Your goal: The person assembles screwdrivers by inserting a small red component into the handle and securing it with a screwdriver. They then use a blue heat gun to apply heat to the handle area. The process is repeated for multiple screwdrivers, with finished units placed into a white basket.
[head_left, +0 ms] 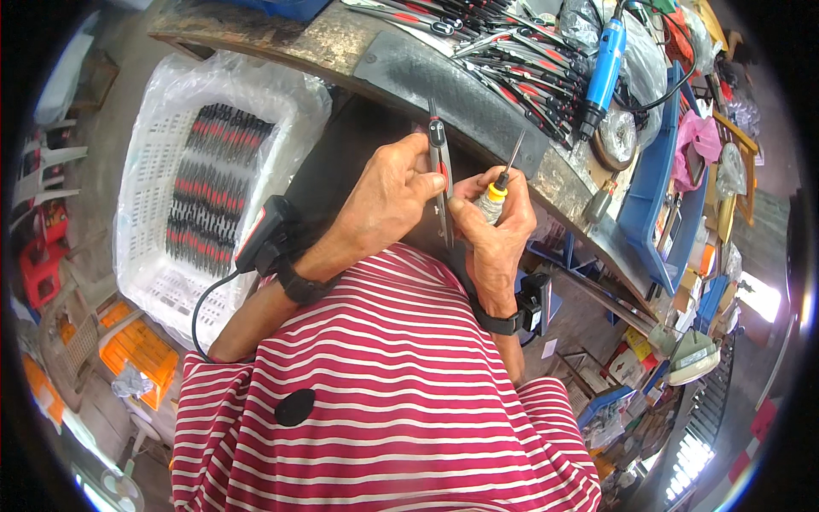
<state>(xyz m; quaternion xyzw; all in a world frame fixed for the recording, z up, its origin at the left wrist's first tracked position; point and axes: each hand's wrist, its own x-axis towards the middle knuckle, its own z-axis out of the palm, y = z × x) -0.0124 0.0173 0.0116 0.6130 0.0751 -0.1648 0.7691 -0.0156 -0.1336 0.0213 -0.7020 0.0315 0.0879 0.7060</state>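
the left hand (pixel 388 200) is clamped around a slim tool (pixel 441 166), a grey metal piece with a black and red grip, held upright near the middle of the frame, just above the striped shirt (pixel 384 384). the right hand (pixel 495 226) is closed on a screwdriver (pixel 505 175) with a yellow collar and clear handle; its thin shaft points up and to the right, its tip close to the tool but, as far as i can tell, not on it.

the likeliest slip, in my judgement: the screwdriver tip skids off a small screw and jabs the left thumb, since the fingers sit right beside the working spot. the tool is held in the air with no support, so a twist could turn it in the grip or drop it into the lap. a loosened screw could also fall unseen onto the dark floor below.

the tool looks narrow, flat and rigid, its metal end reaching toward the bench edge (pixel 461 85). more tools of the same kind lie piled at the upper middle (pixel 512 60) and in rows in the white crate (pixel 153 282) at the left. a blue power driver (pixel 604 64) hangs at the upper right.
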